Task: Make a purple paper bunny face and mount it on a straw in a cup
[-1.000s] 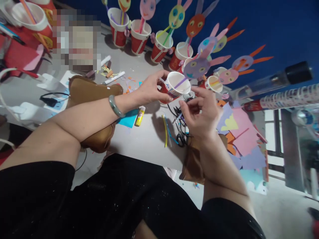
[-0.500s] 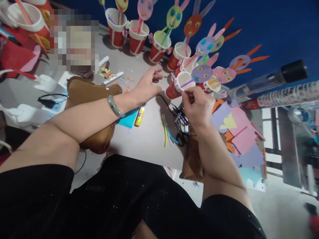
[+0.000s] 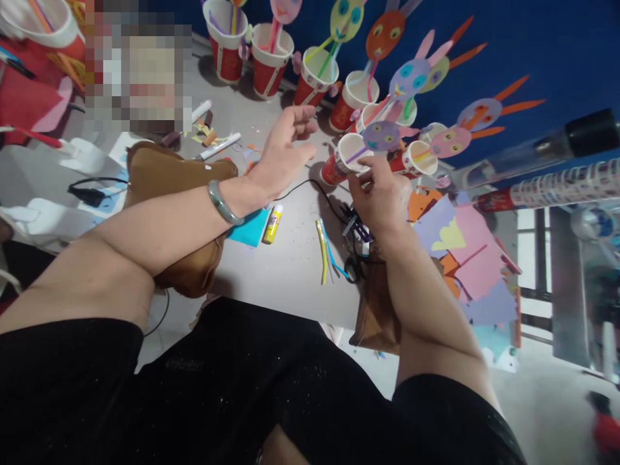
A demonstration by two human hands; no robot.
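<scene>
My right hand (image 3: 380,194) has its thumb and fingers closed at the near rim of a red-and-white paper cup (image 3: 333,168). A purple paper rabbit head (image 3: 382,135) on a purple straw stands out of this cup. To the cup's left, my left hand (image 3: 289,145) is held above the table, fingers apart and slightly bent, with nothing in it. A grey-green bangle (image 3: 223,203) circles the left wrist. Below the hands lie a yellow glue stick (image 3: 272,225), loose straws (image 3: 323,252) and black-handled scissors (image 3: 355,270).
Several more cups with paper rabbit heads, such as a red cup (image 3: 268,68), line the blue wall (image 3: 508,45). A brown cushion (image 3: 179,174) lies under my left arm. Coloured paper (image 3: 467,245) is piled at the right. Markers (image 3: 220,147) and a black cable (image 3: 310,182) lie on the table.
The purple rabbit head has shifted left relative to its neighbours, along with my right hand. My left hand has risen slightly. The whole view has tilted a little.
</scene>
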